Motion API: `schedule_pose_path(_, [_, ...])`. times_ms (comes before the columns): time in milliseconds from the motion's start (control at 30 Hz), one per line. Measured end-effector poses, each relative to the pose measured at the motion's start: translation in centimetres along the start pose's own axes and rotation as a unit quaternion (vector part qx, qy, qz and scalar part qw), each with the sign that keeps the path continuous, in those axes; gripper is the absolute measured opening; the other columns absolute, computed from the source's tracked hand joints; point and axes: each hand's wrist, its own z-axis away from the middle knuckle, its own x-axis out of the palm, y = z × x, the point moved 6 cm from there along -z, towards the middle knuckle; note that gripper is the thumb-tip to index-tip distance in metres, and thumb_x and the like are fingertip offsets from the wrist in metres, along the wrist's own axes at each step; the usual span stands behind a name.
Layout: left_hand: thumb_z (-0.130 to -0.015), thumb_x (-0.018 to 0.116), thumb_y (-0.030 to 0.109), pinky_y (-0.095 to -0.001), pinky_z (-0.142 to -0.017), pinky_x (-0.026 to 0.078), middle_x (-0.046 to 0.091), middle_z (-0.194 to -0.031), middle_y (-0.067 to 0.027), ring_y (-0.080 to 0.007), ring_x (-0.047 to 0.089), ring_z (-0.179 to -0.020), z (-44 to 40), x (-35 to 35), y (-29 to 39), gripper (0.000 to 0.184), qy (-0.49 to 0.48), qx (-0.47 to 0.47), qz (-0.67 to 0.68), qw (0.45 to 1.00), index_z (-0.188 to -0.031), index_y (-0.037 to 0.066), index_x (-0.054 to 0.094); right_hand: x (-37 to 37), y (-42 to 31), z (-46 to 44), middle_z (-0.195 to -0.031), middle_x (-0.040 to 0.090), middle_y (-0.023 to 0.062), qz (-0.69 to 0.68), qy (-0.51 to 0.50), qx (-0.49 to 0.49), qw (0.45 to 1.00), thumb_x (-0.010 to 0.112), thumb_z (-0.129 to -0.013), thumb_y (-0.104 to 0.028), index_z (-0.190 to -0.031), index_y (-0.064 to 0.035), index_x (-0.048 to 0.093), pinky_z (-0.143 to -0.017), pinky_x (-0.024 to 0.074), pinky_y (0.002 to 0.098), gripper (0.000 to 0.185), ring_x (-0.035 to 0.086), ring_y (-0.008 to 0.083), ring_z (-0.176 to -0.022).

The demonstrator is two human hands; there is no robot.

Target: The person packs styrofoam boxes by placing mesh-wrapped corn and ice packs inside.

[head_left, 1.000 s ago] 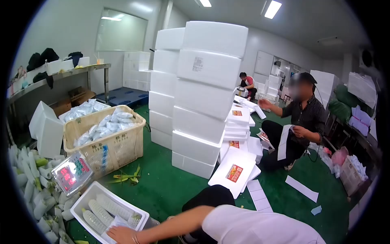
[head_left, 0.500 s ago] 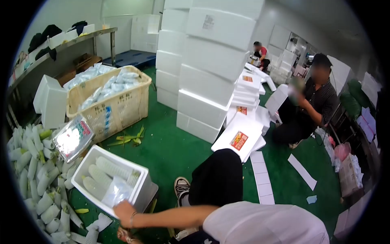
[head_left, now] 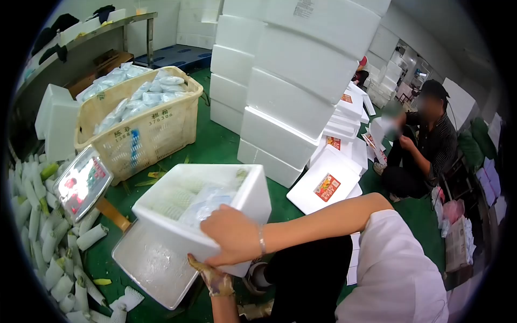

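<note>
A white foam box (head_left: pixel 253 196) is tilted and partly raised over the steel pan of a scale (head_left: pixel 156 269). Inside lie pale, net-wrapped pieces that look like corn cobs (head_left: pixel 175 196), with a bluish-white plastic pack (head_left: pixel 207 202) on top. My right hand (head_left: pixel 231 234), bare with a bracelet at the wrist, is closed over the near rim. Below it, my left hand (head_left: pixel 212 277), in a stained glove, grips the box's lower near edge; some of its fingers are hidden. The scale's display (head_left: pixel 83 183) stands left of the box, blurred by glare.
Net-wrapped cobs (head_left: pixel 54 237) are heaped at left. Behind stands a yellowish crate (head_left: pixel 145 129) of bluish packs. Tall stacks of foam boxes (head_left: pixel 291 102) rise ahead. Foam lids (head_left: pixel 323 177) with red labels lie right of them. A co-worker (head_left: pixel 425 140) sits at right. Husk scraps (head_left: pixel 153 177) litter the green floor.
The foam box has moved up and to the right, uncovering the scale pan. Both hands have moved with it, and my left hand now shows at its lower edge. The view has shifted.
</note>
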Motion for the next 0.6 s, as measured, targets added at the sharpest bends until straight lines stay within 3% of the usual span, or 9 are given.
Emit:
schedule_pose_path(133, [-0.088, 0.033, 0.067, -0.0452, -0.106, 0.031, 0.039, -0.14, -0.0106, -0.03, 0.037, -0.127, -7.8, 2.5, -3.6, 0.077, -0.034, -0.058, -0.065, 0.996, -0.14, 0.011, 0.031, -0.2, 8.8, 2.2, -0.08, 0.055, 0.0159, 0.026, 0.053, 0.034, 0.998, 0.068, -0.074, -0.038, -0.081, -0.0015, 0.053, -0.078, 0.0383, 0.0387, 0.04, 0.052, 0.0327, -0.08])
schedule_pose_path(167, [-0.086, 0.038, 0.066, -0.0459, -0.101, 0.037, 0.043, -0.136, -0.0111, -0.0299, 0.044, -0.121, -10.1, 1.6, -5.2, 0.076, -0.056, -0.082, -0.073, 0.992, -0.138, 0.01, 0.036, 0.1, 11.0, 3.2, -0.081, 0.054, 0.0159, 0.028, 0.073, 0.05, 0.996, 0.067, -0.074, -0.037, -0.082, -0.0016, 0.053, -0.078, 0.0383, 0.039, 0.039, 0.052, 0.0327, -0.081])
schedule_pose_path(300, [-0.091, 0.037, 0.061, -0.0442, -0.101, 0.038, 0.047, -0.131, -0.0101, -0.028, 0.045, -0.12, -18.1, -2.2, -12.7, 0.065, -0.049, -0.146, -0.149, 0.977, -0.133, 0.012, 0.04, 2.8, 19.4, 8.3, -0.085, 0.053, 0.0158, 0.043, 0.094, 0.163, 0.981, 0.069, -0.075, -0.034, -0.086, -0.0016, 0.052, -0.079, 0.0382, 0.0396, 0.038, 0.051, 0.0326, -0.085])
schedule_pose_path(333, [-0.095, 0.039, 0.05, -0.0428, -0.096, 0.043, 0.049, -0.129, -0.0091, -0.0263, 0.051, -0.115, -19.1, -3.0, -14.2, 0.054, -0.004, -0.186, -0.163, 0.969, -0.133, 0.012, 0.04, 4.6, 21.4, 9.8, -0.087, 0.053, 0.0157, 0.058, 0.067, 0.176, 0.98, 0.069, -0.074, -0.033, -0.087, -0.0017, 0.052, -0.079, 0.0382, 0.0398, 0.038, 0.051, 0.0326, -0.085])
schedule_pose_path(367, [-0.096, 0.04, 0.047, -0.0412, -0.092, 0.046, 0.052, -0.125, -0.0095, -0.0258, 0.054, -0.109, -20.4, -4.4, -15.2, 0.051, 0.008, -0.199, -0.274, 0.941, -0.132, 0.011, 0.04, 6.8, 23.4, 11.8, -0.088, 0.052, 0.0157, 0.073, 0.038, 0.19, 0.978, 0.07, -0.074, -0.032, -0.088, -0.0019, 0.052, -0.08, 0.0381, 0.04, 0.037, 0.051, 0.0327, -0.086])
schedule_pose_path(433, [-0.097, 0.042, 0.041, -0.0381, -0.082, 0.052, 0.057, -0.116, -0.0103, -0.0246, 0.061, -0.098, -22.9, -8.1, -16.0, 0.046, 0.027, -0.216, -0.489, 0.845, -0.13, 0.009, 0.041, 10.5, 25.7, 16.0, -0.089, 0.052, 0.0155, 0.091, 0.015, 0.22, 0.971, 0.07, -0.074, -0.03, -0.09, -0.0022, 0.051, -0.081, 0.038, 0.0402, 0.037, 0.05, 0.0327, -0.087])
schedule_pose_path(467, [-0.096, 0.046, 0.035, -0.0337, -0.066, 0.056, 0.062, -0.097, -0.0115, -0.0224, 0.065, -0.077, -23.2, -7.1, -16.5, 0.039, -0.023, -0.186, -0.431, 0.883, -0.121, 0.005, 0.044, 11.6, 26.9, 17.8, -0.09, 0.052, 0.0154, 0.104, 0.019, 0.229, 0.968, 0.07, -0.075, -0.03, -0.091, -0.0024, 0.051, -0.081, 0.0379, 0.0403, 0.037, 0.05, 0.0327, -0.087])
schedule_pose_path(600, [-0.097, 0.045, 0.033, -0.0343, -0.06, 0.056, 0.062, -0.085, -0.0141, -0.0228, 0.065, -0.066, -25.5, -7.3, -17.9, 0.035, -0.011, -0.151, -0.465, 0.872, -0.109, 0.0, 0.046, 11.9, 28.4, 18.9, -0.092, 0.05, 0.0143, 0.108, 0.04, 0.214, 0.97, 0.067, -0.075, -0.026, -0.095, -0.0018, 0.051, -0.088, 0.0365, 0.0426, 0.035, 0.049, 0.0319, -0.092])
